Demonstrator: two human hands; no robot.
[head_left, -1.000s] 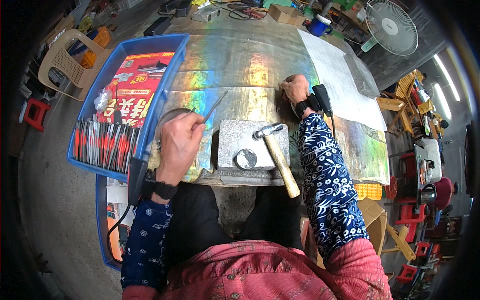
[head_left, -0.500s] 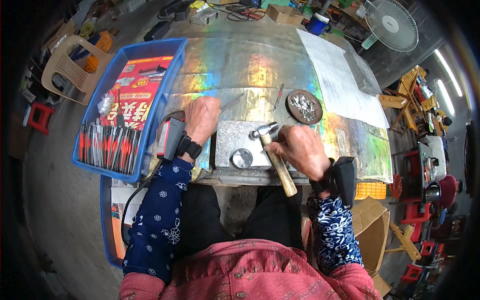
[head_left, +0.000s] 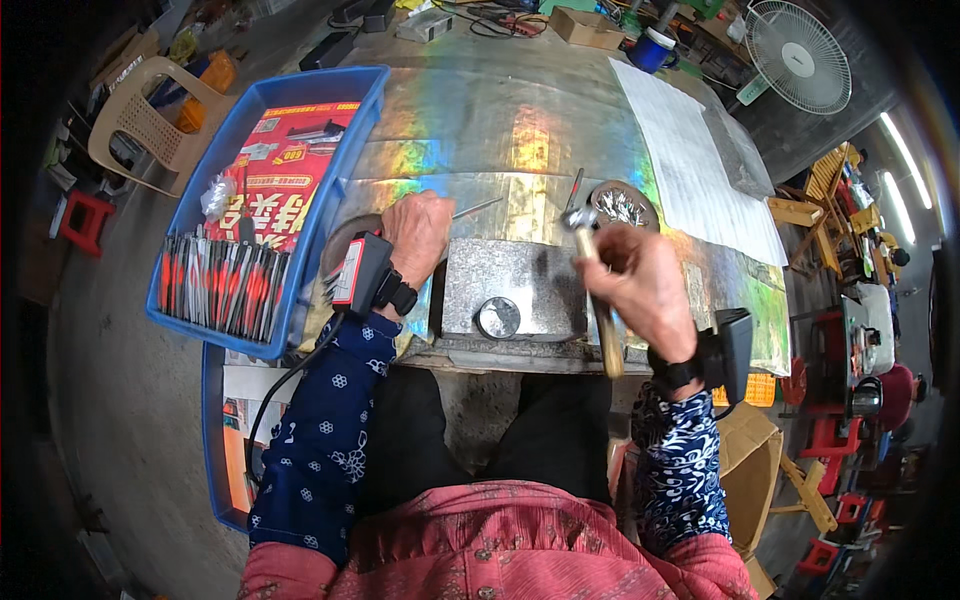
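My right hand [head_left: 645,290] is wrapped round the wooden handle of a hammer [head_left: 609,345], just right of a grey metal block [head_left: 540,270]. The hammer's steel head points away from me, near a round brown dish of small silvery pieces [head_left: 622,207]. On the block stands a small round disc-like piece with a shiny top [head_left: 498,318]. My left hand [head_left: 418,228] is closed beyond the block's left corner. A thin grey metal rod [head_left: 477,208] sticks out from its right side; the fingertips are hidden. Behind that wrist a round dark dish [head_left: 345,235] partly shows.
At left stands a blue tray [head_left: 365,125] with a red printed sheet and a row of thin red-and-black tools [head_left: 225,290]. A slim dark tool [head_left: 576,187] lies beyond the block. White paper [head_left: 690,150], a blue mug [head_left: 650,52] and a fan [head_left: 798,58] are at far right.
My right hand has lifted the hammer off the block and moved it to the right. The left hand stays near its place, while the rod beside it has tilted slightly flatter.
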